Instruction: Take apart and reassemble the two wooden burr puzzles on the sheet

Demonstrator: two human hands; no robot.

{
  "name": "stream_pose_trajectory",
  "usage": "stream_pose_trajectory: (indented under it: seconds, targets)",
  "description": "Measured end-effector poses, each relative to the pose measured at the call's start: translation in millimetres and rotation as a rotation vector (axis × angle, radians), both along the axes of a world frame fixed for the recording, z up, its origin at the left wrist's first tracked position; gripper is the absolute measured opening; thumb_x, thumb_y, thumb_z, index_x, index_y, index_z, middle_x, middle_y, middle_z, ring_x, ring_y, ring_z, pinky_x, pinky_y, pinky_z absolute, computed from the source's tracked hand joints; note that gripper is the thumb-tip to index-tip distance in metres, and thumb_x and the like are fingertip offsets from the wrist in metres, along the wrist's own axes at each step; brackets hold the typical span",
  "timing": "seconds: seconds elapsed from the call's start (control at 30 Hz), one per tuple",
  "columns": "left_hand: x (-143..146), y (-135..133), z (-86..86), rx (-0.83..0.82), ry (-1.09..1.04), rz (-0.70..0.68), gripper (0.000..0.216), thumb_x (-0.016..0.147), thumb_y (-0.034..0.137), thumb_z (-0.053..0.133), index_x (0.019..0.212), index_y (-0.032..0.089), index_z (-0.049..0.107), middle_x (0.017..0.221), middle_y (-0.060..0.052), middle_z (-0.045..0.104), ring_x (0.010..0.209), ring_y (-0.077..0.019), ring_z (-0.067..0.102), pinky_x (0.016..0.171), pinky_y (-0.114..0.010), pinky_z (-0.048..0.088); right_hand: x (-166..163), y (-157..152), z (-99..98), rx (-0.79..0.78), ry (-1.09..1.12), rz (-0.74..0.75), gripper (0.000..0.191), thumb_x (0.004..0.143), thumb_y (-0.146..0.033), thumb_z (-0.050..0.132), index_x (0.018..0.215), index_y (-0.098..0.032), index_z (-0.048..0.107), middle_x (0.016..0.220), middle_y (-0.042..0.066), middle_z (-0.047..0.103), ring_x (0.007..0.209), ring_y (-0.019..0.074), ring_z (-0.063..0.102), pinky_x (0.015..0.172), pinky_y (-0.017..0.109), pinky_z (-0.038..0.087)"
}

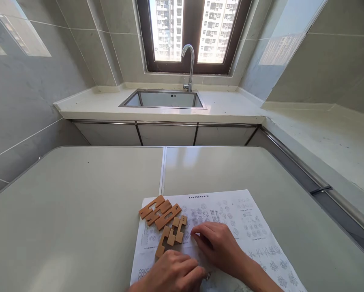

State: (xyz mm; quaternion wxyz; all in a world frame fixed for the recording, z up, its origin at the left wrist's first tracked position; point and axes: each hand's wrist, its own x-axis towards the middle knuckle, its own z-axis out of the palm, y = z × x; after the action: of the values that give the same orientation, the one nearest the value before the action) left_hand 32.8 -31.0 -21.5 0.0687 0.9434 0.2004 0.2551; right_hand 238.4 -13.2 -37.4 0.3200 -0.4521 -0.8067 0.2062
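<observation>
Several notched wooden puzzle pieces [165,222] lie on the left part of a printed instruction sheet [249,227] spread on the table. My left hand [172,273] rests at the sheet's near edge, fingers curled together, just below the lowest wooden piece [163,242]. My right hand [218,245] lies on the paper to the right of the pieces, fingers bent and fingertips pointing left toward them, about a finger's width away. Neither hand visibly holds a piece.
The pale table [78,211] has a seam [162,170] down its middle. Beyond it stand a counter [224,107] with a steel sink [163,99] and tap [189,65] under a window. A second counter [328,138] runs along the right.
</observation>
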Motion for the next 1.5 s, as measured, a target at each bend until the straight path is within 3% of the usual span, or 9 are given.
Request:
stream_pose_trajectory:
  seconds: [0.13,0.27,0.7,0.9,1.1,1.27,1.4,1.5]
  targets:
    - [-0.2,1.9,0.1,-0.018,-0.035,0.033,0.021,0.076,0.001,0.046,0.075,0.021,0.053,0.055,0.006,0.054,0.044,-0.0118,0.048,0.045,-0.029,0.029,0.0,0.4,-0.8,-0.004,0.006,0.005,0.014,0.102,-0.018,0.054,0.099,-0.024,0.067,0.075,-0.002,0.071,0.063,0.0142,0.062,0.064,0.026,0.039]
    - [-3.3,5.1,3.9,-0.037,-0.005,0.050,0.020,0.079,0.003,0.048,0.072,0.021,0.051,0.053,0.006,0.054,0.043,-0.0117,0.048,0.044,-0.031,0.026,0.2,0.0,-1.5,-0.005,-0.005,0.004,0.014,0.103,-0.019,0.055,0.098,-0.024,0.066,0.074,-0.002,0.070,0.062,0.0141,0.061,0.063,0.026,0.038]
    - [-7.4,7.4,7.3,-0.028,-0.058,0.066,0.020,0.080,0.003,0.049,0.074,0.022,0.053,0.051,0.006,0.055,0.041,-0.0120,0.049,0.042,-0.031,0.024,1.2,0.0,0.4,-0.027,-0.003,0.024,0.014,0.103,-0.020,0.054,0.099,-0.024,0.067,0.073,-0.002,0.070,0.061,0.0146,0.063,0.062,0.026,0.040]
    - [-13.0,8.5,20.6,-0.034,-0.164,0.080,0.020,0.079,0.004,0.052,0.085,0.022,0.058,0.050,0.007,0.056,0.039,-0.0115,0.049,0.045,-0.029,0.028,0.6,-0.2,0.5,-0.026,-0.017,0.016,0.014,0.103,-0.020,0.054,0.099,-0.024,0.067,0.072,-0.002,0.070,0.061,0.0148,0.064,0.062,0.026,0.041]
    - [-31.6,30.4,30.5,-0.092,-0.377,0.323,0.019,0.087,0.005,0.059,0.093,0.022,0.060,0.051,0.010,0.054,0.041,-0.0090,0.048,0.051,-0.023,0.037,-0.8,1.1,4.3,0.004,-0.011,0.031,0.015,0.104,-0.019,0.053,0.101,-0.024,0.066,0.073,-0.001,0.071,0.060,0.0149,0.064,0.060,0.027,0.042]
    - [-61.3,58.3,28.0,-0.138,-0.438,0.726,0.009,0.092,0.016,0.060,0.092,0.023,0.065,0.055,0.010,0.051,0.043,-0.0081,0.045,0.049,-0.019,0.039,-2.6,3.2,8.5,0.017,0.019,0.033,0.016,0.103,-0.017,0.052,0.099,-0.023,0.066,0.071,0.000,0.071,0.058,0.0151,0.064,0.057,0.026,0.042]
    - [-78.7,75.2,29.9,-0.404,-0.503,1.016,0.017,0.095,0.037,0.060,0.093,0.022,0.067,0.056,0.009,0.043,0.049,-0.0113,0.043,0.051,-0.020,0.039,-4.0,4.2,9.8,0.022,0.041,0.035,0.015,0.101,-0.015,0.053,0.100,-0.024,0.065,0.073,0.000,0.072,0.059,0.0154,0.065,0.057,0.026,0.043]
    - [-82.2,80.7,30.3,-0.588,-0.576,1.075,0.027,0.095,0.047,0.060,0.095,0.021,0.066,0.058,0.008,0.042,0.053,-0.0129,0.043,0.052,-0.022,0.039,-4.5,4.5,10.1,0.016,0.055,0.039,0.016,0.100,-0.013,0.054,0.101,-0.024,0.065,0.074,0.000,0.074,0.059,0.0151,0.066,0.057,0.026,0.044]
